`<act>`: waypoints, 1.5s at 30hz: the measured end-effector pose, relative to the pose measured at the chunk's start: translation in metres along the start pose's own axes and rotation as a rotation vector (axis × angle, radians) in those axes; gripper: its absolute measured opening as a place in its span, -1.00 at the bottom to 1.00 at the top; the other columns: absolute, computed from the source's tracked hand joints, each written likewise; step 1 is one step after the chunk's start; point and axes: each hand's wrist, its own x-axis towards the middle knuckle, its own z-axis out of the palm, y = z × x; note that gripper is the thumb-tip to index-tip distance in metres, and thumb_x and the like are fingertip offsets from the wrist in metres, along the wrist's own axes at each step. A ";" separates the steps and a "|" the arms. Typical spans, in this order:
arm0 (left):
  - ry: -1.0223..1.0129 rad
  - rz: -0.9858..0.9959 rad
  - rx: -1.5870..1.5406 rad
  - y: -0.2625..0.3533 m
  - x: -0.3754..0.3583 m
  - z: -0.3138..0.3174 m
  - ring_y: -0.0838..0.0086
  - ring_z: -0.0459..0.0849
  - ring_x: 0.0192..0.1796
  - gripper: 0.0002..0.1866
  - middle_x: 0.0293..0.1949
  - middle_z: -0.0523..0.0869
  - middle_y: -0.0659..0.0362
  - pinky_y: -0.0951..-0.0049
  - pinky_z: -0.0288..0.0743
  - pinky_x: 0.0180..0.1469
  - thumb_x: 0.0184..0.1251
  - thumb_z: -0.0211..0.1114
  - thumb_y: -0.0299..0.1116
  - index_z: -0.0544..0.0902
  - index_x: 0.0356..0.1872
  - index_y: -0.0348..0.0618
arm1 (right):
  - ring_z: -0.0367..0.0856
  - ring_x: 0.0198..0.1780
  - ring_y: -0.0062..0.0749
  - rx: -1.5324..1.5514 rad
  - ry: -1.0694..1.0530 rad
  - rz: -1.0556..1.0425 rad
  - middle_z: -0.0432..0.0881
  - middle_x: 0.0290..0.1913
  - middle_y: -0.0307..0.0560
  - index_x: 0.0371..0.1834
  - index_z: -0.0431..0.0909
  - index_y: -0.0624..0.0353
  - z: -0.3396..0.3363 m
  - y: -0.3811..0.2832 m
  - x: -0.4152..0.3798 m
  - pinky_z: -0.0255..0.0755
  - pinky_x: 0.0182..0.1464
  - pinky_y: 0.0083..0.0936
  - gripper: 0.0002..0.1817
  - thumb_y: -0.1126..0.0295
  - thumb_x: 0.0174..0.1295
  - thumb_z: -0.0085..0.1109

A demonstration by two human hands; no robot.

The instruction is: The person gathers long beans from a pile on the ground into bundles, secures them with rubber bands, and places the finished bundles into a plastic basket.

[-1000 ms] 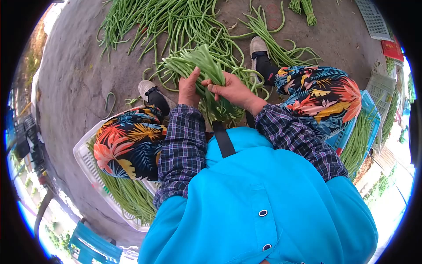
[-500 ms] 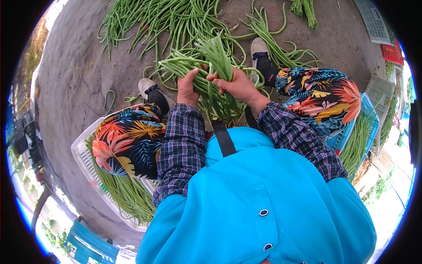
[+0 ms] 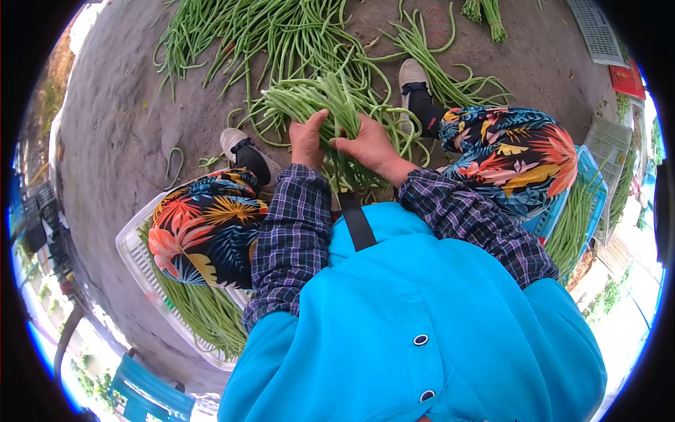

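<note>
Between my knees I hold a bundle of long green beans [image 3: 309,98] in both hands. My left hand [image 3: 308,141] is closed around the bundle's left side, thumb on top. My right hand [image 3: 373,146] grips the bundle from the right, its thumb lying across toward the left hand. The bean ends fan out above my hands, and the rest hang down toward my lap. Most fingertips are hidden behind the beans. Just beyond the hands a large heap of long beans [image 3: 274,32] lies loose on the ground.
A white crate of beans [image 3: 137,243] stands at my left leg, a blue crate [image 3: 598,193] with beans at my right. More beans [image 3: 439,70] lie by my right shoe [image 3: 413,74], and tied bunches [image 3: 492,17] lie farther off. A blue chair [image 3: 151,390] is at lower left.
My hands have come closer together. The beans in my right hand, upright and apart before, now lie against those in the left as one bundle.
</note>
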 end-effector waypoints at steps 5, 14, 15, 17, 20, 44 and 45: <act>-0.080 -0.068 -0.100 0.001 0.007 -0.014 0.35 0.66 -0.26 -0.65 -0.20 0.67 0.05 0.38 0.59 -0.25 0.02 0.19 -0.64 0.49 -0.08 -0.35 | 0.43 -0.57 -0.68 0.161 0.007 0.060 0.48 -0.49 -0.30 -0.31 0.44 0.19 -0.012 -0.002 0.009 0.31 -0.54 -0.69 -0.82 0.56 0.03 0.23; -0.041 -0.089 -0.074 0.001 0.009 -0.024 0.27 0.66 -0.20 -0.63 -0.16 0.65 -0.01 0.33 0.60 -0.20 0.01 0.13 -0.65 0.47 -0.06 -0.42 | 0.49 -0.48 -0.59 -0.422 -0.011 -0.206 0.50 -0.53 -0.28 -0.33 0.50 0.25 -0.073 -0.089 0.004 0.32 -0.45 -0.55 -0.87 0.50 0.03 0.14; -0.045 -0.074 -0.044 0.001 0.011 -0.025 0.20 0.65 -0.14 -0.61 -0.12 0.63 -0.06 0.28 0.60 -0.14 0.03 0.10 -0.64 0.44 -0.02 -0.49 | 0.49 -0.48 -0.59 -0.421 -0.009 -0.208 0.50 -0.53 -0.28 -0.33 0.50 0.25 -0.074 -0.088 0.008 0.32 -0.45 -0.55 -0.87 0.50 0.03 0.14; -0.042 -0.068 -0.035 -0.001 0.012 -0.027 0.18 0.65 -0.14 -0.60 -0.13 0.63 -0.07 0.26 0.60 -0.13 0.03 0.09 -0.65 0.42 -0.01 -0.50 | 0.59 -0.29 -0.12 -0.798 0.099 -0.260 0.60 -0.36 0.06 -0.22 0.52 0.24 -0.078 -0.077 0.022 0.42 -0.23 -0.35 -0.76 0.48 -0.01 0.15; -0.037 -0.074 -0.017 0.001 0.007 -0.023 0.17 0.66 -0.16 -0.60 -0.16 0.63 -0.07 0.26 0.60 -0.13 0.02 0.11 -0.64 0.43 -0.03 -0.50 | 0.49 -0.46 -0.59 -0.880 0.296 -0.558 0.53 -0.51 -0.21 -0.24 0.53 0.25 -0.075 -0.038 0.047 0.35 -0.41 -0.53 -0.81 0.47 0.06 0.13; 0.057 -0.251 -0.008 0.008 -0.007 -0.010 0.24 0.68 -0.38 -0.76 -0.26 0.64 -0.11 0.40 0.67 -0.32 0.12 0.14 -0.56 0.50 -0.22 -0.57 | 0.50 -0.50 -0.58 0.449 0.114 0.257 0.54 -0.45 -0.24 -0.24 0.50 0.18 -0.046 0.013 0.052 0.43 -0.48 -0.58 -0.87 0.46 0.15 0.16; 0.056 -0.251 -0.009 0.009 -0.008 -0.010 0.24 0.68 -0.38 -0.76 -0.26 0.64 -0.11 0.40 0.67 -0.32 0.12 0.14 -0.56 0.50 -0.22 -0.57 | 0.50 -0.50 -0.58 0.448 0.115 0.257 0.54 -0.45 -0.24 -0.24 0.50 0.18 -0.046 0.009 0.051 0.43 -0.48 -0.58 -0.87 0.46 0.15 0.16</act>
